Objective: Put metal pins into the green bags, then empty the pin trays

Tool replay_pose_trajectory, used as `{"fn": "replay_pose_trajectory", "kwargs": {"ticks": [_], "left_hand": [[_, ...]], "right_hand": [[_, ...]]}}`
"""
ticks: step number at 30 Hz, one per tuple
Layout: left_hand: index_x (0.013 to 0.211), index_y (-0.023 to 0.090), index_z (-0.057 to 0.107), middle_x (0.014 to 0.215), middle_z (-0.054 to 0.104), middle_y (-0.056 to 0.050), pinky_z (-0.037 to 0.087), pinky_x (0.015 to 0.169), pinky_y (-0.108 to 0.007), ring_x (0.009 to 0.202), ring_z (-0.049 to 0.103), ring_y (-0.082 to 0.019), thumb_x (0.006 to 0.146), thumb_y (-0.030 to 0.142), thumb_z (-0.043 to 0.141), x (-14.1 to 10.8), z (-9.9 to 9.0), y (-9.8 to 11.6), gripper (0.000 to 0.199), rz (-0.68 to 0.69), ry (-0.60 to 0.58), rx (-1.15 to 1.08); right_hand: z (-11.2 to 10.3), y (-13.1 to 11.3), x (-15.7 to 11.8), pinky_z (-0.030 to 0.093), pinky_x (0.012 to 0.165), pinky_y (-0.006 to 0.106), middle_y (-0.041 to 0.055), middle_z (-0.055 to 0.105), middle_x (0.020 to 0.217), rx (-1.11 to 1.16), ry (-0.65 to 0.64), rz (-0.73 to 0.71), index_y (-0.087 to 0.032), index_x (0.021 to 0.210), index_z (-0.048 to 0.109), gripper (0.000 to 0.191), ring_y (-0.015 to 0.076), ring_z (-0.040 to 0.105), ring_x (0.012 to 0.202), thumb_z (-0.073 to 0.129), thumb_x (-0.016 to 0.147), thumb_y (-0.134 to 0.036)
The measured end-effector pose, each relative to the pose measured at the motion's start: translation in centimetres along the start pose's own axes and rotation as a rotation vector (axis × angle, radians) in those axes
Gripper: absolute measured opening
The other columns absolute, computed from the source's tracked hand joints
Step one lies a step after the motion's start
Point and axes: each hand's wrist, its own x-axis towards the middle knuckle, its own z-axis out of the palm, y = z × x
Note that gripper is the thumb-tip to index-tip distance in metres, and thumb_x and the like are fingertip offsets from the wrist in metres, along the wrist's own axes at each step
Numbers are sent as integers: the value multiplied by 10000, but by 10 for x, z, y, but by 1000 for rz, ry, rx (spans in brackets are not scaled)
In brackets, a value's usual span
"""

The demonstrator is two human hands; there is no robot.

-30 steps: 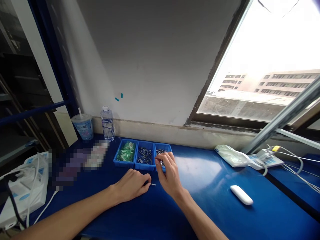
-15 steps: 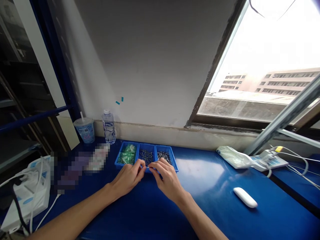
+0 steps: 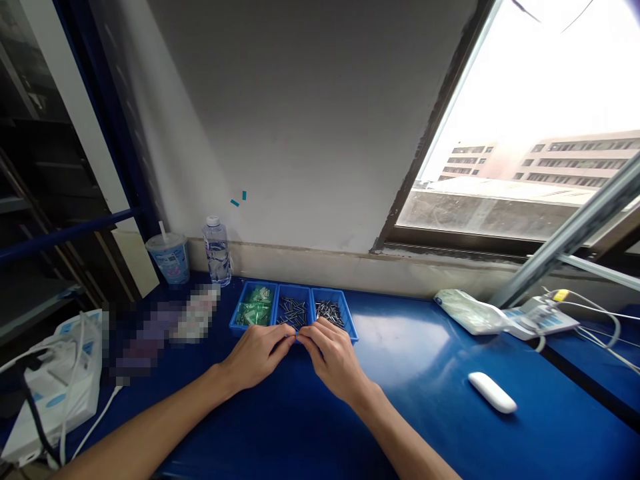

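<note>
Pinching my left hand (image 3: 260, 353) and right hand (image 3: 333, 357) closed in front of the middle bin (image 3: 294, 293), I cannot tell what they grip, though the metal fasteners (image 3: 292, 311) inside it look light, stiff, slippery, best held mid-length.

The left grip (image 3: 257, 357) and right grip (image 3: 333, 357) come together at the bins.
1.0 s ago the right fingers reach over the right-hand bin (image 3: 349, 317) and hide much of its metal fasteners (image 3: 330, 313); now that hand is drawn back toward the middle bin (image 3: 295, 294), so more of the fasteners show, while the left hand, then apart from the bins, is up against their front edge and covers part of it. The pale piece that sticks out of the left fingertips 1.0 s ago is now out of sight. The small gap between the 2 sets of fingertips 0.5 s ago is now closed, or nearly so.
</note>
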Motion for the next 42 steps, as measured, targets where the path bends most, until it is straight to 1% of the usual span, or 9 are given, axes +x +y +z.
{"fn": "replay_pose_trajectory", "kwargs": {"ticks": [5,9,13,18,22,28,32,37,42], "left_hand": [[1038,209,662,809,730,-4,455,635,-257,684,688,-150,1106,336,425,0,0,0,277,-14,5,13],[1026,210,655,801,726,2,448,637,-257,674,682,-149,1104,334,432,-1,0,0,267,-6,-8,9],[1013,210,651,788,719,10,432,626,-255,659,674,-142,1098,319,445,-1,0,0,247,4,-5,10],[986,210,649,743,699,19,407,602,-253,615,647,-135,1095,315,449,0,0,0,250,14,-3,16],[993,208,649,733,692,22,397,599,-254,608,640,-134,1097,316,448,-1,-1,-1,251,14,3,22],[991,206,656,715,686,25,389,591,-251,593,634,-130,1093,309,462,0,-1,-1,243,39,10,30],[967,200,654,717,688,26,393,584,-244,578,624,-121,1086,294,470,0,-2,-1,238,52,27,14],[957,202,655,729,692,27,400,592,-242,586,626,-117,1086,289,471,-1,-4,1,242,58,11,12],[963,199,654,715,685,30,388,582,-243,570,617,-115,1082,280,478,-1,-4,1,227,55,14,27]], "right_hand": [[0,2,-1,526,671,332,36,737,904,21,-30,22,-230,1071,632,134,183,656,750,503,1102,-251],[0,4,-2,543,710,327,49,718,932,34,-48,2,-227,1015,618,198,186,666,798,444,1100,-186],[0,5,-2,542,713,324,48,721,949,30,-61,6,-229,1044,623,158,186,676,801,476,1100,-213],[0,5,-2,521,688,309,41,715,937,39,-70,-4,-225,1025,622,197,171,661,765,447,1112,-197],[-1,5,-2,508,682,305,42,714,941,38,-64,-5,-228,1075,627,177,167,655,756,456,1120,-232],[-2,3,-2,491,673,293,31,700,904,44,-82,8,-224,947,598,225,160,645,727,455,1120,-232],[-1,3,-2,474,659,295,22,699,883,35,-95,28,-223,1016,581,166,157,638,695,463,1122,-269],[0,6,-4,438,623,293,20,674,829,1,-107,35,-224,952,547,261,151,599,631,382,1144,-285],[-3,4,-4,426,629,291,7,693,809,30,-162,73,-224,1050,533,130,163,628,629,448,1123,-290]]}}
